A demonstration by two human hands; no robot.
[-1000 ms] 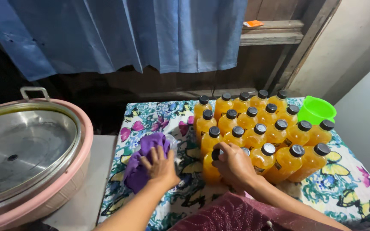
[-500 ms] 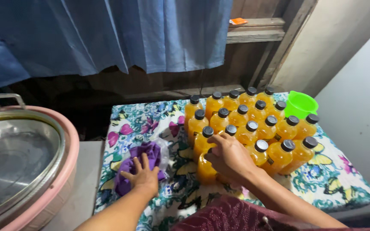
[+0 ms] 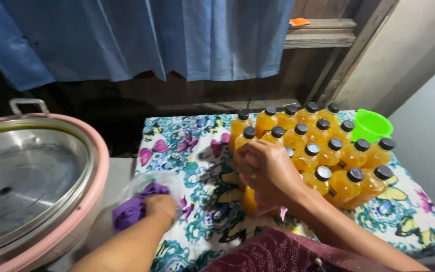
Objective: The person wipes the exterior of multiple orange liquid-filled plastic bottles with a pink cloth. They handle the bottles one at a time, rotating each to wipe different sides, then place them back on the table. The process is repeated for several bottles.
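Note:
My right hand [image 3: 265,168] is closed over the top of an orange bottle [image 3: 250,201] at the near-left corner of a block of several orange-filled bottles with black caps [image 3: 323,146]. They stand on a floral cloth [image 3: 202,201] with butterflies. My left hand [image 3: 159,207] rests on a purple bundle [image 3: 132,210] inside a clear plastic bag [image 3: 144,184] at the cloth's left edge. Whether the fingers grip the bundle is hidden.
A large pink pot with a steel lid [image 3: 26,176] fills the left side. A green cup [image 3: 371,124] stands behind the bottles at the right. A blue curtain [image 3: 142,38] hangs above dark wooden boards. A pale wall [image 3: 419,60] rises on the right.
My left hand has slid the purple bundle left, off toward the cloth's edge near the pot. My right hand stays on the near-left bottle. The view has shifted slightly.

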